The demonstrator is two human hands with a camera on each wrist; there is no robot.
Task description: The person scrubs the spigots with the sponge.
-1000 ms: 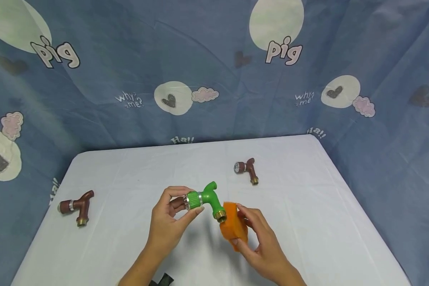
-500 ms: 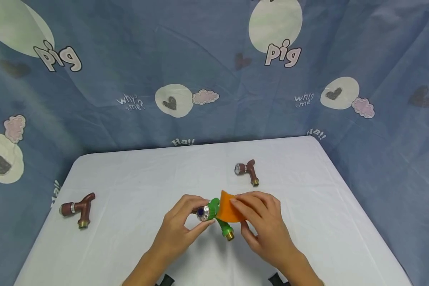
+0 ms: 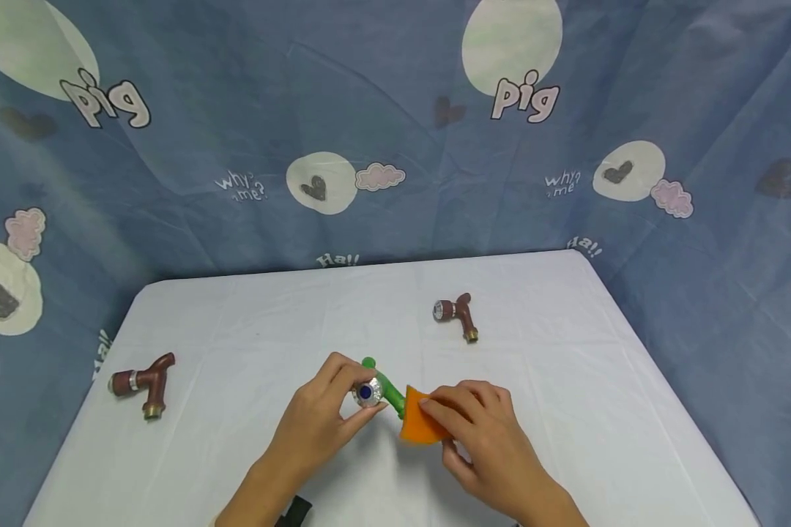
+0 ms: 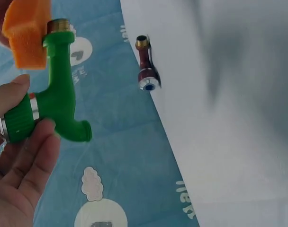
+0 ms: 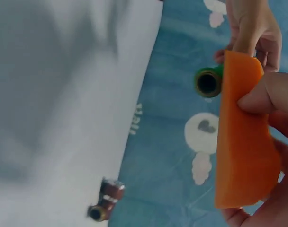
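Note:
My left hand [image 3: 319, 421] pinches a green tap [image 4: 61, 90] by its ribbed knob, thumb on one side and fingers on the other. The tap is held above the table, its brass threaded end toward the right hand. In my right hand [image 3: 494, 443] is an orange sponge [image 3: 423, 417], gripped between thumb and fingers. Against the tap's pipe near the brass end lies the sponge, which hides that end in the head view. The left wrist view shows the sponge [image 4: 28, 35] beside the brass thread [image 4: 58, 26].
A brown tap [image 3: 146, 384] lies at the left of the white table [image 3: 237, 322]. Another brown tap [image 3: 457, 316] lies toward the back, right of the middle. Behind the table hangs a blue printed cloth [image 3: 382, 88]. A black strap [image 3: 294, 511] shows near the left forearm.
The left hand has turned the green tap so its knob faces the head camera. The right hand has turned the sponge and moved it down along the tap's pipe toward the brass end.

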